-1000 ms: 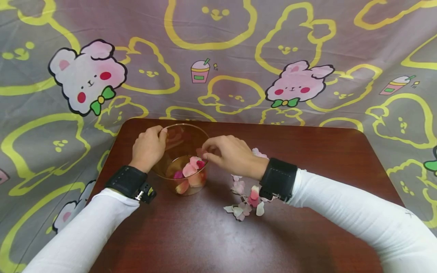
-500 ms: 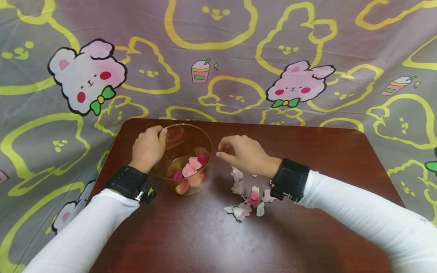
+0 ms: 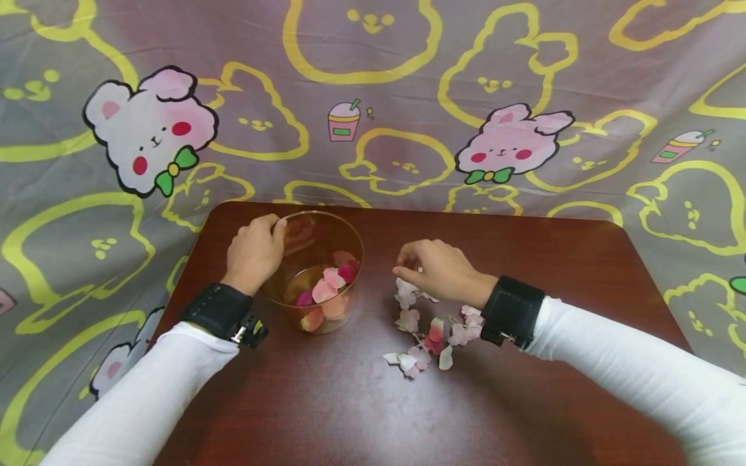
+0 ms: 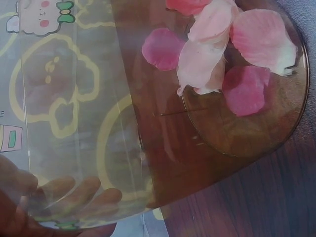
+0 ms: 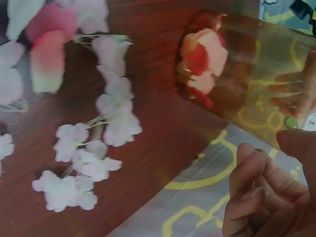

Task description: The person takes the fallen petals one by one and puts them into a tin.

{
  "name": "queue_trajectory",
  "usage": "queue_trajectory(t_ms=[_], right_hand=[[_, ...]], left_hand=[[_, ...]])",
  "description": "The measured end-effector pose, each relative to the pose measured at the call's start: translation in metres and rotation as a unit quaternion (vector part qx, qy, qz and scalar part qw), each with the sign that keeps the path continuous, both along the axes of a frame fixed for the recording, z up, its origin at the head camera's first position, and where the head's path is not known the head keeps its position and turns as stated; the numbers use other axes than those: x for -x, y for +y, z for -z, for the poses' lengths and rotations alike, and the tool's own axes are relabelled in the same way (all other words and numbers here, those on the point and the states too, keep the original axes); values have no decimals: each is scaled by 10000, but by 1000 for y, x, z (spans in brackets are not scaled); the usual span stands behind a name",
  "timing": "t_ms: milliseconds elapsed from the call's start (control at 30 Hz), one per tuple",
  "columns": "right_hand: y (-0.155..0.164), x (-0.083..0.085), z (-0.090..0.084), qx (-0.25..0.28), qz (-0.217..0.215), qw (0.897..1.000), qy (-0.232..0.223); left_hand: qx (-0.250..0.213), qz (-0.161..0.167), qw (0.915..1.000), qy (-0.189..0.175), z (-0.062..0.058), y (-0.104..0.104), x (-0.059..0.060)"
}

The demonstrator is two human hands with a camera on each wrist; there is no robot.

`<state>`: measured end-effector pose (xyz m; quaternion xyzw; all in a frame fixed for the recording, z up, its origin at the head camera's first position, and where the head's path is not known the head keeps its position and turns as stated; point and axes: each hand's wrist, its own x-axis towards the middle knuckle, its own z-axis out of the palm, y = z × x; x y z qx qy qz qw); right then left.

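**Currently: left hand on cup, right hand over loose petals**

Left hand [image 3: 254,252] grips the rim and far wall of the clear plastic cup [image 3: 315,272], fingers curled round it. Left wrist view shows the fingertips through the cup wall [image 4: 74,197]. Cup stands upright on the dark wood surface [image 3: 361,414], toward the back-left part of it.

Cup contents: petals in cup [image 3: 329,291], a mix of pink, pale peach and magenta, lying on the bottom. Left wrist view has them bunched against one side of the base [image 4: 222,64].

Right hand [image 3: 440,272] hovers just right of the cup, apart from it. Fingers are curled inward, fingertips drawn together, pointing down at the pile. Right wrist view shows the curled fingers [image 5: 261,197] with nothing visible between them. Can't tell from the head view whether the fingertips touch a petal.

Loose flower pile [image 3: 428,327] lies on the surface under and in front of the right hand: pale pink blossom clusters on thin stems, one red-pink petal in the middle, a few white ones at the near edge. Right wrist view: blossoms [image 5: 94,148] spread out flat, well apart from the cup base.

Both wrists carry black straps. Sleeves are white.

Cartoon-bunny cloth [image 3: 501,142] hangs behind and around the surface.
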<state>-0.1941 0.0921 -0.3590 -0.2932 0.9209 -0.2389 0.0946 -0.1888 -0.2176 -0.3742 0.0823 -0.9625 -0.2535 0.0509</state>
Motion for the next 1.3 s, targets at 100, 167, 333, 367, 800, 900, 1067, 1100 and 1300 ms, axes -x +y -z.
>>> queue_trajectory(t_ms=[100,167,333,367,800,900,1067,1100,1300], right_hand=[[7,0,5,-165,21,9999,4],[12,1,9,-243,63,9997,-34],[27,7,14,-391,257,9987,-192],[30,9,15,-416,306,9985,-194],[73,32,28,-1006,709,9912,-495],[83,36,30,-1183,767,9879,-643],[99,40,33,-1537,833,9805,-895],[102,40,34,-1623,858,9786,-931],[118,41,39,-2010,982,9696,-992]], left_hand=[[8,4,10000,7,0,0,0],[13,4,10000,10,0,0,0],[16,-2,10000,17,0,-1,0],[14,3,10000,15,1,-1,0],[8,20,10000,35,0,0,0],[8,13,10000,37,0,-1,0],[-5,24,10000,38,0,-1,1],[-7,16,10000,42,0,-1,1],[-9,15,10000,35,-1,0,0]])
